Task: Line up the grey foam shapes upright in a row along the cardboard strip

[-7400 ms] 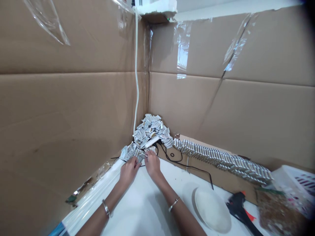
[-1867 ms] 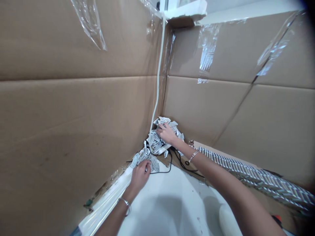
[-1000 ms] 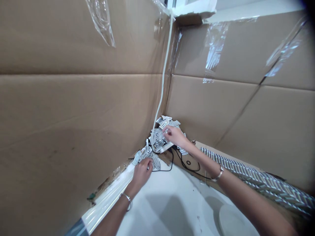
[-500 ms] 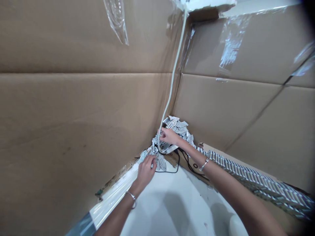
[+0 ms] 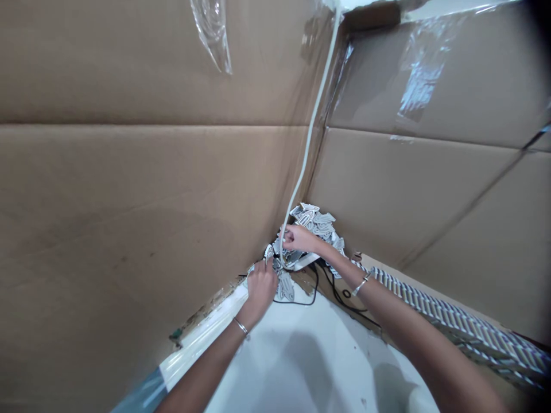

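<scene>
In the corner lies a heap of small flat grey-and-white pieces (image 5: 322,228) with looped, arch-like outlines. My left hand (image 5: 262,284) is closed at the left side of the heap, with one rounded flat piece (image 5: 269,252) standing up at its fingertips. Over the heap, my right hand (image 5: 300,238) has its fingers pinched together beside the white cable (image 5: 306,152). What lies between those fingers is too small to make out. A few loose pieces (image 5: 284,287) rest on the near side, between the hands and the white surface.
Tall cardboard walls (image 5: 129,195) meet behind the heap. A long row of closely stacked striped pieces (image 5: 447,318) runs along the right wall. Black wires (image 5: 336,292) loop near the corner. Clear plastic film (image 5: 189,355) lines the left edge of the white surface (image 5: 297,367).
My left hand has moved up slightly, and a rounded flat piece now shows upright at its fingertips. My right hand stays over the heap beside the cable. The view has shifted slightly.
</scene>
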Available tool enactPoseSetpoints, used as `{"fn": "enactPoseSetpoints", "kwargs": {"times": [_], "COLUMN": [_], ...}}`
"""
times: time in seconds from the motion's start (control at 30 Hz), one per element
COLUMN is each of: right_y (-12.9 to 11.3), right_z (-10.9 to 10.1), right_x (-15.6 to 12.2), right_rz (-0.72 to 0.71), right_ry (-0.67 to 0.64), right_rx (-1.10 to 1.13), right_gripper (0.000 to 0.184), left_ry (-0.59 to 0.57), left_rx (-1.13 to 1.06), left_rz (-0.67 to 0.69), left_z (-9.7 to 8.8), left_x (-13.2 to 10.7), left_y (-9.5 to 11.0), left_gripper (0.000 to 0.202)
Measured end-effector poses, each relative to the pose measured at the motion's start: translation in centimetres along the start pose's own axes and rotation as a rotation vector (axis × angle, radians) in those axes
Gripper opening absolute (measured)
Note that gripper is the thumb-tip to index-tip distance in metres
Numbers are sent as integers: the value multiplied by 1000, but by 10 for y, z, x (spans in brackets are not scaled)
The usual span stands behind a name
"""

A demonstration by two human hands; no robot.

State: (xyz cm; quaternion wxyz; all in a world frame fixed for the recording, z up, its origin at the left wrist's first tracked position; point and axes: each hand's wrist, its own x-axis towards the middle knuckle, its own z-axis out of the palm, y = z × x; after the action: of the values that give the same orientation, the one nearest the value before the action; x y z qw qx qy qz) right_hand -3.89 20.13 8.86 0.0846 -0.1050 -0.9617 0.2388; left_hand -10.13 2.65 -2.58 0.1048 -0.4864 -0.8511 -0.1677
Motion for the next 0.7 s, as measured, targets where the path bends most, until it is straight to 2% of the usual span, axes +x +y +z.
{"fn": "enactPoseSetpoints", "kwargs": {"times": [0.23, 0.43, 0.57, 0.7], "right_y": [3, 2, 5, 7], "right_z": [22, 35, 31, 13], "right_x": [2, -2, -6, -15], "right_rz": [-64, -26, -17, -30], "right_ry": [-120, -102, -81, -39], "right_rx": [-164, -279, -224, -116], "right_gripper": [13, 17, 20, 21], "left_ry": [28, 85, 80, 39], "left_rx": [-104, -214, -300, -405], "left_rz": [14, 61, 121, 233], "left_z": [-1, 0, -4, -10], "left_x": [-2, 0, -5, -14], "left_y": [-2, 2, 2, 3], "left_gripper": [37, 24, 16, 19]}}
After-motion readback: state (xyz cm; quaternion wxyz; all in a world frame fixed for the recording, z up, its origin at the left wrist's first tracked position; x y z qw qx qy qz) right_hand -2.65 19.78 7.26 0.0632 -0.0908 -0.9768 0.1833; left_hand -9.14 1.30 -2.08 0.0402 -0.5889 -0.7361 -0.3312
